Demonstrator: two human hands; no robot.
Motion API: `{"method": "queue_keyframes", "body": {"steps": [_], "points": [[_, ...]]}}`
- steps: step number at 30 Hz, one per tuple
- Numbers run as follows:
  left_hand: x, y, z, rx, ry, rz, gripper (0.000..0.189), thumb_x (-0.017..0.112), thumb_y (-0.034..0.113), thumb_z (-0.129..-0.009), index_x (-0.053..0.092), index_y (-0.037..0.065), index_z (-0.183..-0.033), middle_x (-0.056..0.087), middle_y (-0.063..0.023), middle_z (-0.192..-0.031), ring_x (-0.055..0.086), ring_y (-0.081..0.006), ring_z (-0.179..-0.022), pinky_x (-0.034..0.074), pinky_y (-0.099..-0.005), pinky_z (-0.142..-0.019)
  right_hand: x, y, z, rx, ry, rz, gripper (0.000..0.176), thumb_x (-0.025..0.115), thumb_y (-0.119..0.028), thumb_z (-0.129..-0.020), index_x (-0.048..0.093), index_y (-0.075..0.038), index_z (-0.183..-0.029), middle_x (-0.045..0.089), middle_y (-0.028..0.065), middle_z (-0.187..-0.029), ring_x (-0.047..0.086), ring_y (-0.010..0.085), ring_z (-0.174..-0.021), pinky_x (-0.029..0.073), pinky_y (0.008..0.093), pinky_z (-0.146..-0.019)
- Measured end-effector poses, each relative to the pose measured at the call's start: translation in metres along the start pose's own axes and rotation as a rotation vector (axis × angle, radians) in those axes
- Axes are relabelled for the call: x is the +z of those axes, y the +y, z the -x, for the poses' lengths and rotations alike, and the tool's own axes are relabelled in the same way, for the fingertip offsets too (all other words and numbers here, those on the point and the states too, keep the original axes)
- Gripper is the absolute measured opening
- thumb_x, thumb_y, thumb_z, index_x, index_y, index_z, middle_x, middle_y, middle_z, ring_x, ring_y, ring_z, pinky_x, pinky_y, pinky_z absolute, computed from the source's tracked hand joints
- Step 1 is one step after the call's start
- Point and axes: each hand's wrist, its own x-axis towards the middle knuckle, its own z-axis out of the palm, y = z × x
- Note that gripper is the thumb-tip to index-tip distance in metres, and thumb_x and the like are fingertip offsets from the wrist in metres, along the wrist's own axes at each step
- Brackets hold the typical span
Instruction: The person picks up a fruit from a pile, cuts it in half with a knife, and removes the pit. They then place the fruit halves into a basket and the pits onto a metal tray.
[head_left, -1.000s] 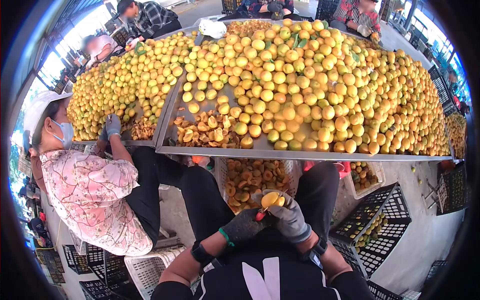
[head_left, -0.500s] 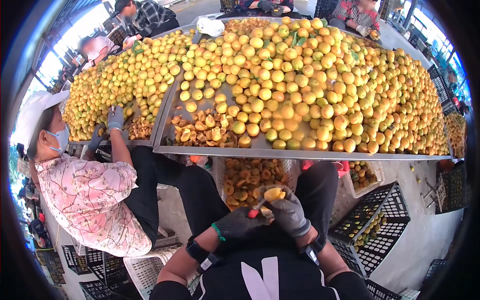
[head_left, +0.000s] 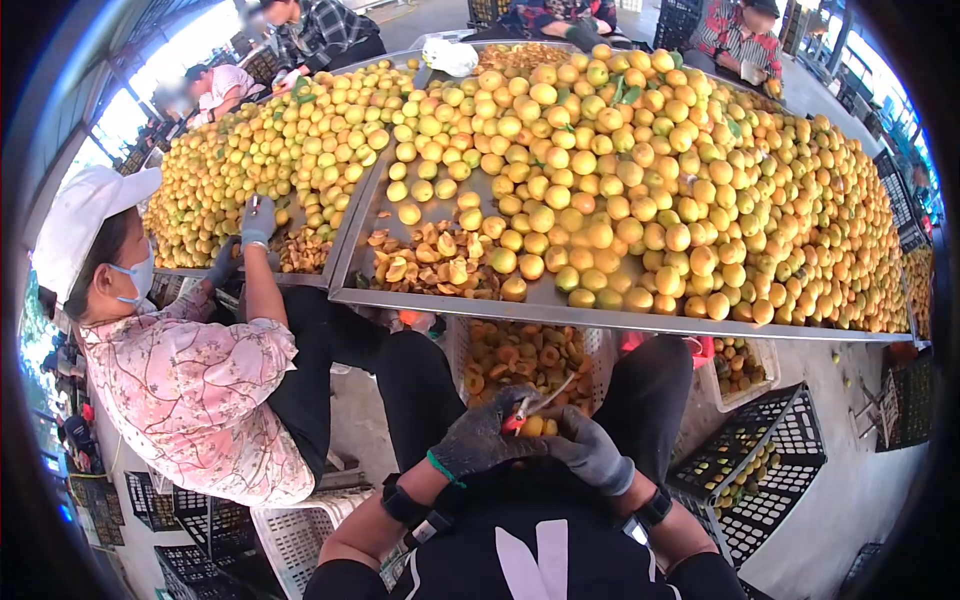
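Just below the frame's centre, my gloved left hand and gloved right hand come close together, fingers curled, with my bare forearms slanting inward from the lower edge.

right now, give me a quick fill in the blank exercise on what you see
The left hand, in a dark fabric glove, holds a thin-bladed knife whose handle is ____. That glove's cuff edge is ____. The right hand, in a grey glove, touches a small yellow-orange ____. The co-worker in the pink floral shirt wears a ____ cap.

Missing words: red; green; fruit; white.
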Motion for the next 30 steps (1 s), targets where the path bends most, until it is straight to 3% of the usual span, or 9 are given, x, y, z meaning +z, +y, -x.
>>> {"method": "queue_keyframes", "body": {"steps": [5,7,10,14,19,23,25,28,30], "points": [[-0.004,0.003,-0.004,0.048,-0.085,0.056,0.067,0.079,0.041,-0.074,0.052,0.009,-0.125,0.060,-0.0171,-0.118,0.061,-0.0328,-0.107,0.049,-0.0397,-0.091,0.007,0.000,0.003,0.158,-0.102,-0.405,0.034,0.051,-0.009,-0.093,0.046,-0.002,-0.126,0.062,0.0090,-0.103,0.061,0.0160,-0.088,0.051,0.0257,-0.075],[-0.004,0.003,-0.004,0.096,-0.073,0.081,0.065,0.079,0.041,-0.074,0.053,0.008,-0.124,0.061,-0.0174,-0.117,0.061,-0.0328,-0.107,0.049,-0.0394,-0.091,0.016,-0.007,-0.003,0.327,0.053,-0.688,0.032,0.052,-0.003,-0.092,0.047,-0.004,-0.124,0.061,0.0095,-0.104,0.062,0.0161,-0.086,0.051,0.0258,-0.069],[0.003,-0.007,-0.008,-0.051,-0.049,0.106,0.052,0.077,0.031,-0.078,0.057,0.006,-0.119,0.063,-0.0149,-0.113,0.062,-0.0269,-0.104,0.050,-0.0370,-0.090,0.017,0.005,-0.007,0.296,0.116,-0.759,0.027,0.052,-0.003,-0.092,0.049,-0.005,-0.119,0.060,0.0088,-0.101,0.061,0.0149,-0.085,0.050,0.0247,-0.067],[0.022,-0.025,-0.016,0.042,0.065,0.568,0.031,0.070,0.012,-0.085,0.060,0.003,-0.113,0.064,-0.0073,-0.104,0.060,-0.0153,-0.097,0.050,-0.0312,-0.085,0.022,0.006,-0.008,0.211,0.168,-0.787,0.020,0.055,-0.004,-0.092,0.051,-0.005,-0.112,0.060,0.0076,-0.096,0.060,0.0128,-0.080,0.050,0.0230,-0.065],[0.016,-0.009,-0.027,-0.039,0.037,0.708,0.029,0.070,0.010,-0.085,0.059,0.004,-0.110,0.062,-0.0069,-0.106,0.059,-0.0148,-0.099,0.048,-0.0294,-0.087,0.015,-0.014,-0.013,-0.108,0.317,-0.033,0.018,0.064,-0.016,-0.092,0.055,-0.003,-0.102,0.059,0.0012,-0.080,0.056,0.0078,-0.062,0.047,0.0205,-0.057],[0.015,0.000,-0.028,-0.081,0.072,0.739,0.023,0.068,0.008,-0.086,0.060,0.003,-0.108,0.062,-0.0057,-0.106,0.059,-0.0135,-0.097,0.049,-0.0285,-0.085,0.012,-0.021,-0.012,-0.079,0.299,-0.032,0.021,0.062,-0.020,-0.093,0.054,-0.004,-0.105,0.059,0.0014,-0.082,0.056,0.0077,-0.066,0.046,0.0202,-0.056],[0.018,-0.004,-0.025,-0.065,0.100,0.768,0.022,0.067,0.008,-0.087,0.061,0.003,-0.107,0.063,-0.0052,-0.106,0.059,-0.0132,-0.096,0.049,-0.0283,-0.085,0.008,-0.013,-0.010,0.102,0.137,-0.462,0.027,0.061,-0.025,-0.094,0.051,-0.005,-0.110,0.059,0.0018,-0.084,0.056,0.0073,-0.069,0.044,0.0195,-0.055],[0.020,-0.009,-0.025,-0.090,0.111,0.795,0.022,0.066,0.008,-0.087,0.061,0.003,-0.108,0.063,-0.0042,-0.103,0.059,-0.0116,-0.095,0.049,-0.0274,-0.083,0.010,-0.012,-0.012,0.183,0.107,-0.561,0.035,0.065,-0.023,-0.091,0.050,-0.005,-0.117,0.059,0.0010,-0.081,0.058,0.0083,-0.070,0.045,0.0226,-0.056],[0.016,-0.006,-0.025,-0.114,0.108,0.766,0.023,0.066,0.009,-0.088,0.061,0.003,-0.109,0.063,-0.0043,-0.103,0.059,-0.0117,-0.095,0.049,-0.0272,-0.083,0.010,-0.015,-0.016,0.171,0.137,-0.391,0.035,0.066,-0.020,-0.090,0.050,-0.004,-0.116,0.059,0.0012,-0.081,0.058,0.0075,-0.069,0.045,0.0224,-0.056]]}}
